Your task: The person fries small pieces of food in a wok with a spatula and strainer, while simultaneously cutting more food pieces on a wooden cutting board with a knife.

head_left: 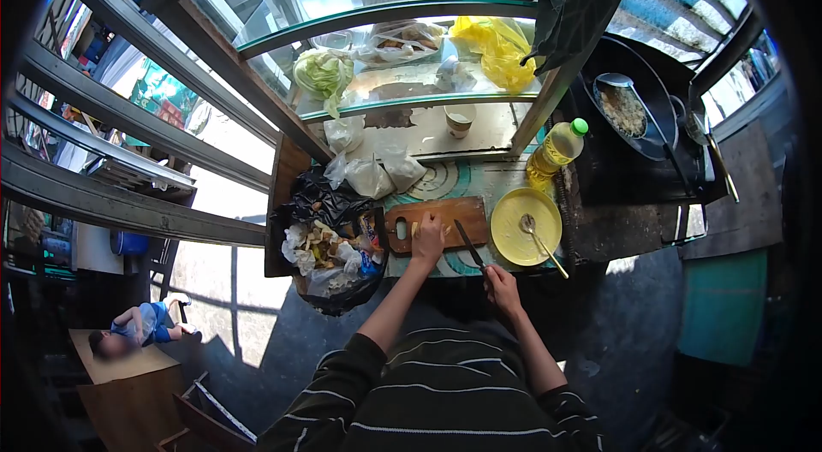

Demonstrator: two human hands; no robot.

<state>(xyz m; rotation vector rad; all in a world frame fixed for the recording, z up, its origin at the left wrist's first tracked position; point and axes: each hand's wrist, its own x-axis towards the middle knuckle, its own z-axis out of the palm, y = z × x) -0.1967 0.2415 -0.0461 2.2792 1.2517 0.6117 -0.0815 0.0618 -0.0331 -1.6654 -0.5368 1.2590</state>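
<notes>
My right hand (501,288) is closed around the handle of a dark kitchen knife (467,240). Its blade slants up and left across the right part of a wooden cutting board (396,217). On the board's middle rests my left hand (428,238), fingers curled together. A little pale yellow shows at its fingertips, too small to name. Right of the board lies a yellow plate (507,245) with a metal spoon (538,236) on it. Behind the plate stands an oil bottle (555,151) with a green cap.
A black bag of scraps (330,255) sits left of the board, near white plastic bags (370,178). A wok (659,131) with a skimmer (623,105) stands far right. The glass case holds cabbage (324,75) and a yellow bag (501,54). A person (141,324) sits lower left.
</notes>
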